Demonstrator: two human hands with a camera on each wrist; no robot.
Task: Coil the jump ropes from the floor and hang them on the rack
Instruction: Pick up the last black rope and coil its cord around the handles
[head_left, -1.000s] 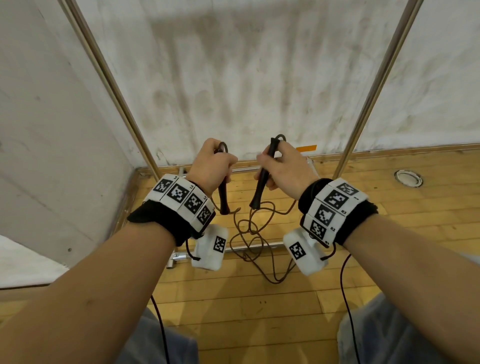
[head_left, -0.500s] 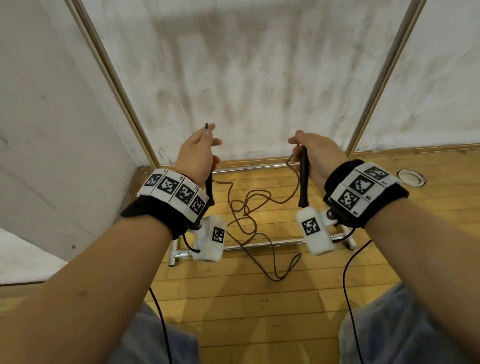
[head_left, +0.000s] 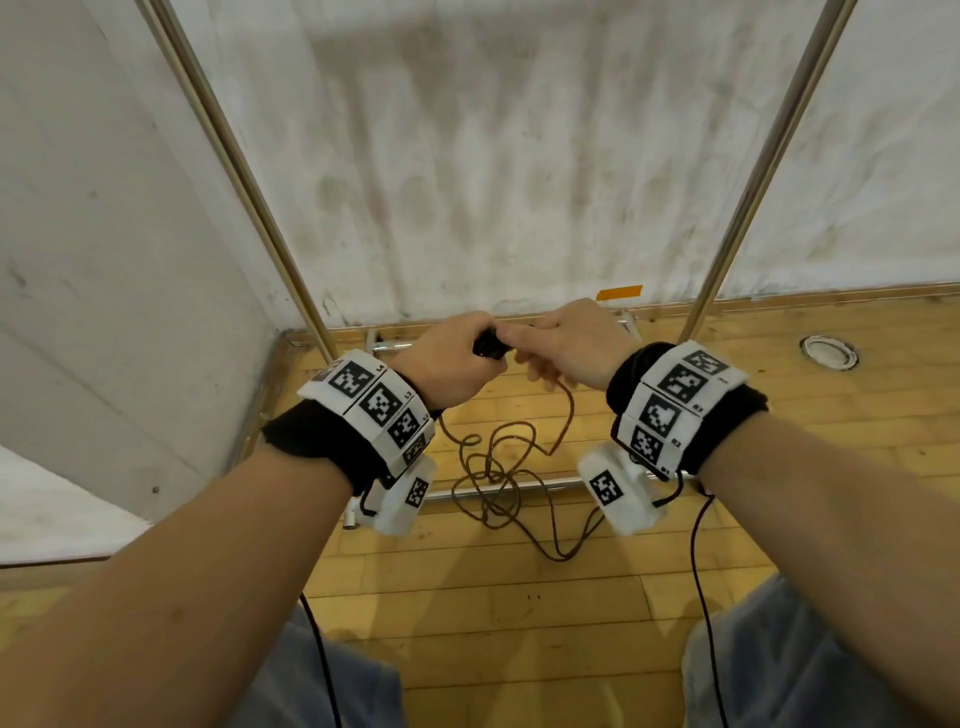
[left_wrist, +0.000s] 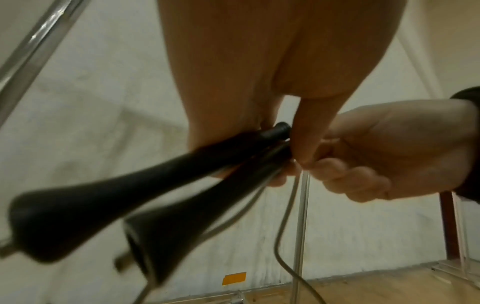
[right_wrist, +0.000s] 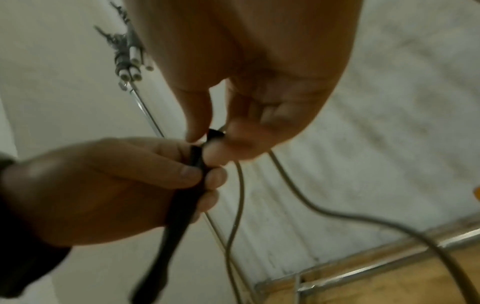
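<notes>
A jump rope with two black handles (head_left: 488, 345) and a thin brown cord (head_left: 571, 415) hangs from my hands. The rest of the cord lies tangled on the wood floor. My left hand (head_left: 452, 364) grips both handles (left_wrist: 161, 185) side by side, their thick ends pointing down. My right hand (head_left: 566, 343) touches the left and pinches the top end of a handle (right_wrist: 215, 133) where the cord leaves it. Both hands are held in front of the rack, between its two metal uprights (head_left: 244, 171).
The rack's right upright (head_left: 769, 156) and its low base bar (head_left: 519, 486) stand before a stained white wall. A white panel closes off the left side. A round floor socket (head_left: 826, 352) sits at the right, and orange tape (head_left: 621, 292) marks the wall's foot.
Half a second ago my hands were apart with one handle in each. They have come together, and both handles are now in my left hand.
</notes>
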